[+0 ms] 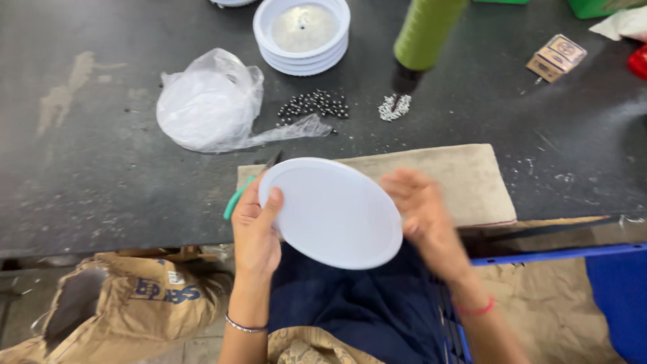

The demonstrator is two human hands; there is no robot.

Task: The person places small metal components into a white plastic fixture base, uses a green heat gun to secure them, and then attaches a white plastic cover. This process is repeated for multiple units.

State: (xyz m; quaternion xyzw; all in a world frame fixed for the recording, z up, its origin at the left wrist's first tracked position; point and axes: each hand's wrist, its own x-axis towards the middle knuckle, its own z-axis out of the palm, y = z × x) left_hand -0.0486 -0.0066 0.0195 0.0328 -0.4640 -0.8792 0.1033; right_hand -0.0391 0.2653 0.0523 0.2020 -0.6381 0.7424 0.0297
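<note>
The white disc tilts between both hands: left hand grips its near-left rim, blurred right hand touches its right edge, grip unclear.

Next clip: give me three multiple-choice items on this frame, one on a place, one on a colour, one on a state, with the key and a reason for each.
1. Where is the stack of white discs?
A. at the table's far edge
B. on the cloth pad
C. on the floor

2. What colour is the big spool?
A. red
B. green
C. black

3. How is the white disc held?
A. lying flat on the table
B. inside the plastic bag
C. gripped by the left hand, off the table

Key: 1 A, the stack sits beyond the beads. 2 B, its thread is yellow-green. 3 C, the left hand clasps its rim while the blurred right hand is at its other edge.
</note>
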